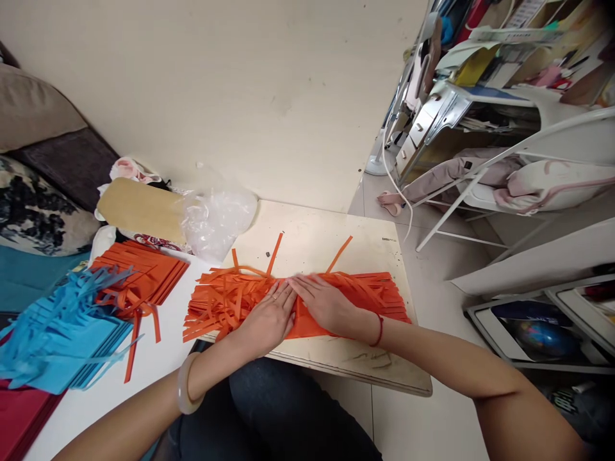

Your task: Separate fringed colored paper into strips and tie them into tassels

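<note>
A sheet of orange paper (365,294), cut into a fringe of many thin strips, lies across a low wooden board (336,358) in front of me. My left hand (268,318) lies flat on its left-middle part, fingers stretched out and pressing down. My right hand (325,303) lies flat beside it, fingers pointing left, touching the left hand's fingertips. Neither hand holds anything. A pale bangle sits on my left wrist and a red string on my right wrist.
To the left lie a stack of orange fringed sheets (144,272), blue fringed paper (62,333) and red paper (19,416). A clear plastic bag (218,221) and a tan packet (139,208) sit behind. A white folding chair (519,166) and cluttered shelves stand at right.
</note>
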Tool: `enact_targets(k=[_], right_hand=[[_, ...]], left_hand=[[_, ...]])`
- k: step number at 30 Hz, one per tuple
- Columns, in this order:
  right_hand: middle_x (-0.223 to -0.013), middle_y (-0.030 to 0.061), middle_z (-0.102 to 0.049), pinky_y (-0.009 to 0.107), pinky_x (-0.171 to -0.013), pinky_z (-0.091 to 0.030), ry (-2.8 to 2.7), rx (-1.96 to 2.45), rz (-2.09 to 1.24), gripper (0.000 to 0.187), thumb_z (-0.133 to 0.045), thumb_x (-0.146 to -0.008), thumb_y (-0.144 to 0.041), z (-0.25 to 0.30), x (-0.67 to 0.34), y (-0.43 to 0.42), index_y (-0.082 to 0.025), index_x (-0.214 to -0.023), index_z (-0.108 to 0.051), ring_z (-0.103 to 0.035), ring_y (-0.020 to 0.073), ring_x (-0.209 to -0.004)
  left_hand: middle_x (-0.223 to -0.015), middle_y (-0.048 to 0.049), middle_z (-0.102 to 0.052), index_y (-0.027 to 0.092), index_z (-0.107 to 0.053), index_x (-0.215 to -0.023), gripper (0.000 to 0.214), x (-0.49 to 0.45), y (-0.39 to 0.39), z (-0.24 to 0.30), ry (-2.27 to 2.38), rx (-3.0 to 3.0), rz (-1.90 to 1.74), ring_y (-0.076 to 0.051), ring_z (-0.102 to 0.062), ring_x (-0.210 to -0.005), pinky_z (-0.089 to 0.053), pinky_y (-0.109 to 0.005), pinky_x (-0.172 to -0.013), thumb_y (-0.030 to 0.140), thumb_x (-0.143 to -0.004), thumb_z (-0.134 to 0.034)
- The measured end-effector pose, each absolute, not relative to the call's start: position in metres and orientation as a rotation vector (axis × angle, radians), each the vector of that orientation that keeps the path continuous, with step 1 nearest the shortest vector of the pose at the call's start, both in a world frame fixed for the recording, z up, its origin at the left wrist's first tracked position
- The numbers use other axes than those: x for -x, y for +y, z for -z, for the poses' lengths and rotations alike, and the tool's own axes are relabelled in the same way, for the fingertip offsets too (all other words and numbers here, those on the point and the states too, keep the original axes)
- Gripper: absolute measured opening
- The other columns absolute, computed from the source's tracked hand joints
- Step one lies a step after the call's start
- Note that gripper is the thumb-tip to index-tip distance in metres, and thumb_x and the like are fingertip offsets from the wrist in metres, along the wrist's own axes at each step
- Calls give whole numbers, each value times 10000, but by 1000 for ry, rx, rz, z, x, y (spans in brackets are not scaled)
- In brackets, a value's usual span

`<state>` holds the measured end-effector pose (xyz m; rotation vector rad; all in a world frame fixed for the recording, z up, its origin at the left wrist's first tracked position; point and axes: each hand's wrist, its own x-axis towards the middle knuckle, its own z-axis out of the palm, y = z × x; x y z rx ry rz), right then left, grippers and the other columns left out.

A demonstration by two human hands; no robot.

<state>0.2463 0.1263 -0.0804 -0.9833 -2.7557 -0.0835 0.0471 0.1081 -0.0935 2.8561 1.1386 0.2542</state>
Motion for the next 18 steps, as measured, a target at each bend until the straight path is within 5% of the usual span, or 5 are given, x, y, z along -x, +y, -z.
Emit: enact_targets(k=[4, 7, 13, 18], right_hand=[[-1459, 198, -393, 411, -1115, -362, -2824, 993, 39, 508, -293, -899, -50, 92, -267, 115, 37, -1395, -361, -326, 244, -1389], [-1426, 163, -453, 381, -1115, -356, -2864, 1052, 87, 487, -304, -900, -27, 81, -276, 117, -14, -1372, -420, -385, 218, -1353], [-969, 125, -664, 411, -919, -393, -2852, 1184, 179, 294, -443, -944, -274, 60, -246, 136, -79, -1080, -616, -571, 238, -938], [-873, 117, -620, 375, -792, -343, -2846, 1239, 310, 240, -384, -919, -113, 64, -230, 145, -100, -895, -622, -519, 230, -847]], left_hand=[[-1486, -211, -345, 23, -253, -1449, 559, -36, 108, 91, 1107, -2806, -275, -253, -277, -1413, -321, -458, -1131, 213, -929, -329], [-1445, -191, -426, 56, -326, -1423, 506, -30, 115, 87, 1127, -2799, -255, -226, -391, -1359, -369, -424, -1102, 172, -931, -311], [-1032, -186, -678, 49, -595, -1063, 291, -51, 136, 70, 1179, -3045, -131, -242, -634, -1015, -415, -429, -1015, 29, -861, -388], [-815, -126, -645, 81, -606, -868, 221, -64, 144, 68, 1230, -3121, -140, -245, -625, -852, -438, -430, -949, 19, -864, -394]])
